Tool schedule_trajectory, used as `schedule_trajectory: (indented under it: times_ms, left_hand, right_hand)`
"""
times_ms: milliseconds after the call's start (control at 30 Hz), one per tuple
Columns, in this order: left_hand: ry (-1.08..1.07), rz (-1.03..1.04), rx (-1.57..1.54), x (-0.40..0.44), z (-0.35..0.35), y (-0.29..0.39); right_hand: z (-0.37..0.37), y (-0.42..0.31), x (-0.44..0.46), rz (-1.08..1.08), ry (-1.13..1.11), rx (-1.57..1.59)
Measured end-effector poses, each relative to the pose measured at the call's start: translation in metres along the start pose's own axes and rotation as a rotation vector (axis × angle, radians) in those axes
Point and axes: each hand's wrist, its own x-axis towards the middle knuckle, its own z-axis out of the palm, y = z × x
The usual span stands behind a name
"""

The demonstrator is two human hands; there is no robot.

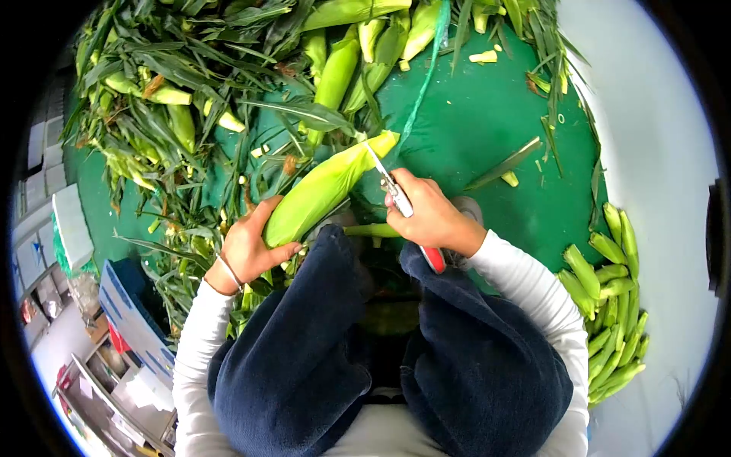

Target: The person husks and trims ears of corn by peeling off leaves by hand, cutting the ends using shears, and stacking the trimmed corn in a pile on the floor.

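In the head view, my left hand [251,247] is closed around the thick end of an ear of corn [320,190] in its pale green husk. The ear slants up to the right above my knees. My right hand [434,213] grips pruning shears [399,199] with a silver blade and a white and red handle. The blade lies against the ear's narrow end, near its tip. Whether it has cut into the husk I cannot tell. Below the ear, another green stalk or cob [373,230] shows partly between my knees.
A heap of corn ears and leaves [175,99] covers the green floor [472,107] ahead and to the left. Husked-looking green ears [613,305] lie piled at right beside the pale wall [647,137]. A blue crate [133,312] and shelving [114,404] stand left. A green cord [426,76] runs ahead.
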Motion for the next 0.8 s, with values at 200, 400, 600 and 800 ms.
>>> schedule_trajectory:
  times_ms: [200, 400, 600, 800]
  left_hand:
    - [0.022, -0.062, -0.301, -0.002, 0.015, -0.007]
    - [0.097, -0.039, -0.25, -0.009, 0.021, -0.004]
    - [-0.368, -0.301, -1.195, -0.02, 0.015, -0.053]
    - [-0.03, -0.04, -0.576, -0.01, 0.004, -0.071]
  right_hand:
    - [0.0, -0.005, 0.015, 0.281, 0.089, 0.672]
    - [0.006, -0.018, 0.054, 0.238, 0.236, 0.841]
    - [-0.004, -0.028, 0.046, 0.13, 0.179, 0.617]
    - [-0.011, -0.006, 0.031, 0.13, 0.236, -0.165]
